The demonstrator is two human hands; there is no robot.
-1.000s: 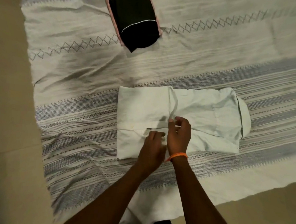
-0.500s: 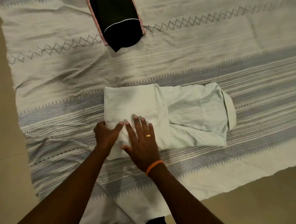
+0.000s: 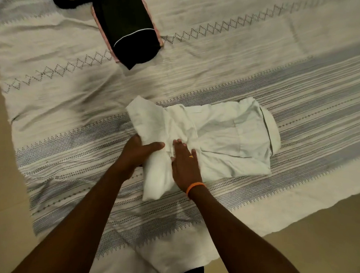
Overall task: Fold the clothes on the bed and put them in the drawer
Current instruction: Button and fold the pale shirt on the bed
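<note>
Bed (image 3: 284,64): left hand's (image 3: 138,152) grip on shirt (image 3: 217,130).

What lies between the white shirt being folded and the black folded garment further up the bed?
Only bedsheet: in the head view, the stretch from the white shirt to the black folded garment is wrinkled sheet with its diamond border band.

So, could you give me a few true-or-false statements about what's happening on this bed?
1. The left hand grips the lifted end of the white shirt. True.
2. The right hand is raised clear of the shirt. False: it presses flat on it.
3. A folded black garment lies farther up the bedsheet. True.
4. The orange wristband is on the left wrist. False: it's on the right.
</note>
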